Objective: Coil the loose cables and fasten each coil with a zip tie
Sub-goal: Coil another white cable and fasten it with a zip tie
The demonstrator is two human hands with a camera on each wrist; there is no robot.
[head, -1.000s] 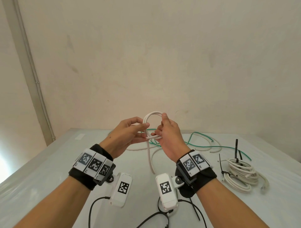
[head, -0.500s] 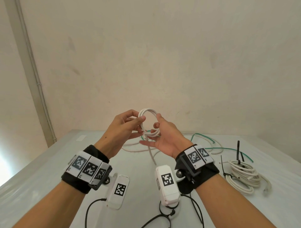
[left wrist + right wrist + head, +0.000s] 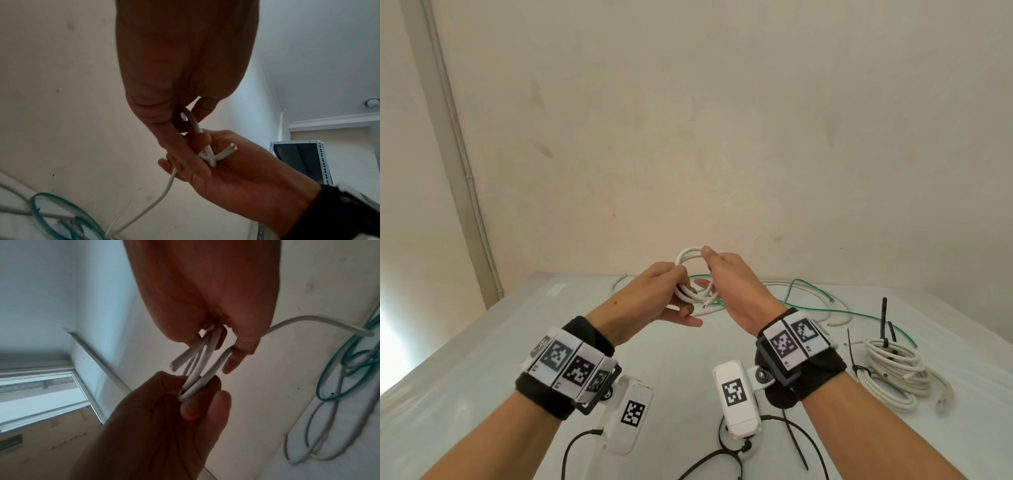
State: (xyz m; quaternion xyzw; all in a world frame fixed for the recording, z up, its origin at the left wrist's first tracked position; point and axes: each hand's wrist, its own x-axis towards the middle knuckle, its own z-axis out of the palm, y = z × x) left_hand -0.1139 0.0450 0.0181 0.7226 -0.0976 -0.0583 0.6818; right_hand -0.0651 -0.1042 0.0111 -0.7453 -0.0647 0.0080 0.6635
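**White cable coil held in both hands above the table**

Head view: both hands were raised over the table (image 3: 482, 359), close together. Left hand (image 3: 654, 294) gripped the near side of a small coil of white cable (image 3: 688, 260); thumb and fingers were closed on the loops. Right hand (image 3: 732, 281) held the far side, fingertip on top of the loop. A cut cable end (image 3: 705, 304) stuck out below, between the two hands. Beyond the hands, loose green cable (image 3: 804, 310) and more white cable lay on the table. To the right of the right wrist: a finished white coil (image 3: 890, 373) with a black zip tie (image 3: 854, 363) around it. A spare black zip tie (image 3: 796, 442) lay near the right forearm.

Left wrist view: left hand (image 3: 180, 65) pinched the coil (image 3: 194, 125) from above. Right hand (image 3: 236, 175) clasped it from below, and the cut end (image 3: 228, 150) poked out over its palm. The free cable ran down to the table toward the green cable (image 3: 51, 216).

Right wrist view: right hand (image 3: 205, 288) had its fingers wrapped on the loops (image 3: 207, 356). Left hand (image 3: 164, 418) pinched the loops' lower edge between thumb and fingers. The cut end (image 3: 185, 357) was at the left of the loops. The green cable (image 3: 329, 382) was on the table right of the hands.
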